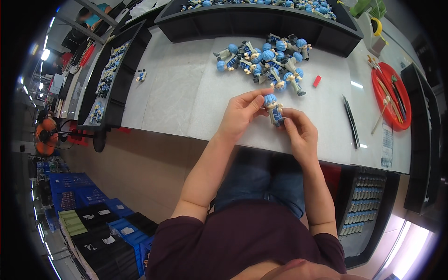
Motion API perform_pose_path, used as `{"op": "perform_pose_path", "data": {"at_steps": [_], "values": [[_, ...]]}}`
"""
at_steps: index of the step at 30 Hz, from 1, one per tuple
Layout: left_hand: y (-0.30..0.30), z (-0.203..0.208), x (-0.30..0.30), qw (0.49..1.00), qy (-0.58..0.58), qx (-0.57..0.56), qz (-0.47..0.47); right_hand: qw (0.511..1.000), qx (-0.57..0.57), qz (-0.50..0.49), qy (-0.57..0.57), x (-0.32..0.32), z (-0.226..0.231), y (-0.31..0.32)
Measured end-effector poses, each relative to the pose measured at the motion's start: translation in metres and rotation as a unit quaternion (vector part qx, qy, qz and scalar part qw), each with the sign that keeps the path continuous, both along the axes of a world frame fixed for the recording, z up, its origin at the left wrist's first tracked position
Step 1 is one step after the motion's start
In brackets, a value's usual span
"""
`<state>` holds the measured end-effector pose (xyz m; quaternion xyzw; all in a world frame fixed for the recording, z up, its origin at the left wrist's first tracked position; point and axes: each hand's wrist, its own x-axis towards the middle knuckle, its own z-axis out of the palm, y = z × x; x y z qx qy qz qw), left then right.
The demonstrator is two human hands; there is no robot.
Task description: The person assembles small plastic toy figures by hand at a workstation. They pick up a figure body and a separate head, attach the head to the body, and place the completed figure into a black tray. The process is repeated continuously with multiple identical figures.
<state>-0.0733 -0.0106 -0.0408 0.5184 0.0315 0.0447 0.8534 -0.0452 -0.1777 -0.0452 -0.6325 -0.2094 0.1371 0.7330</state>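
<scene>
A small toy figurine (274, 111) with blue hair and a blue and cream outfit is held upright over the near part of the white table. My left hand (242, 112) pinches it by the head and upper side, thumb and forefinger closed on it. At its lower end, my right hand (301, 133) grips the legs between thumb and fingers. Just beyond my hands lies a loose pile of similar figurines (267, 56), tumbled in different directions. One figurine (294, 84) of that pile rests close to my right hand.
A large black tray (261, 29) full of figurines spans the back. Another black tray (122, 79) stands left, near a lone figurine (141, 75). Rightward are a red block (317, 81), a black pen-like tool (350, 122) and a red dish (405, 100) with brushes. Figurine rows fill a lower-right tray (347, 242).
</scene>
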Motion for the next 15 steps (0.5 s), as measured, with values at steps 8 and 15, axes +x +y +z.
{"op": "perform_pose_path", "data": {"at_steps": [8,15], "values": [[-0.0012,-0.0013,0.0017,1.000,-0.022,0.012,0.004,0.999,0.032,0.010,0.033,0.0000,-0.0006,-0.0016],[-0.0016,-0.0020,0.0008,1.000,-0.007,0.016,0.016,1.000,0.017,0.005,-0.002,-0.0007,-0.0023,-0.0004]]}}
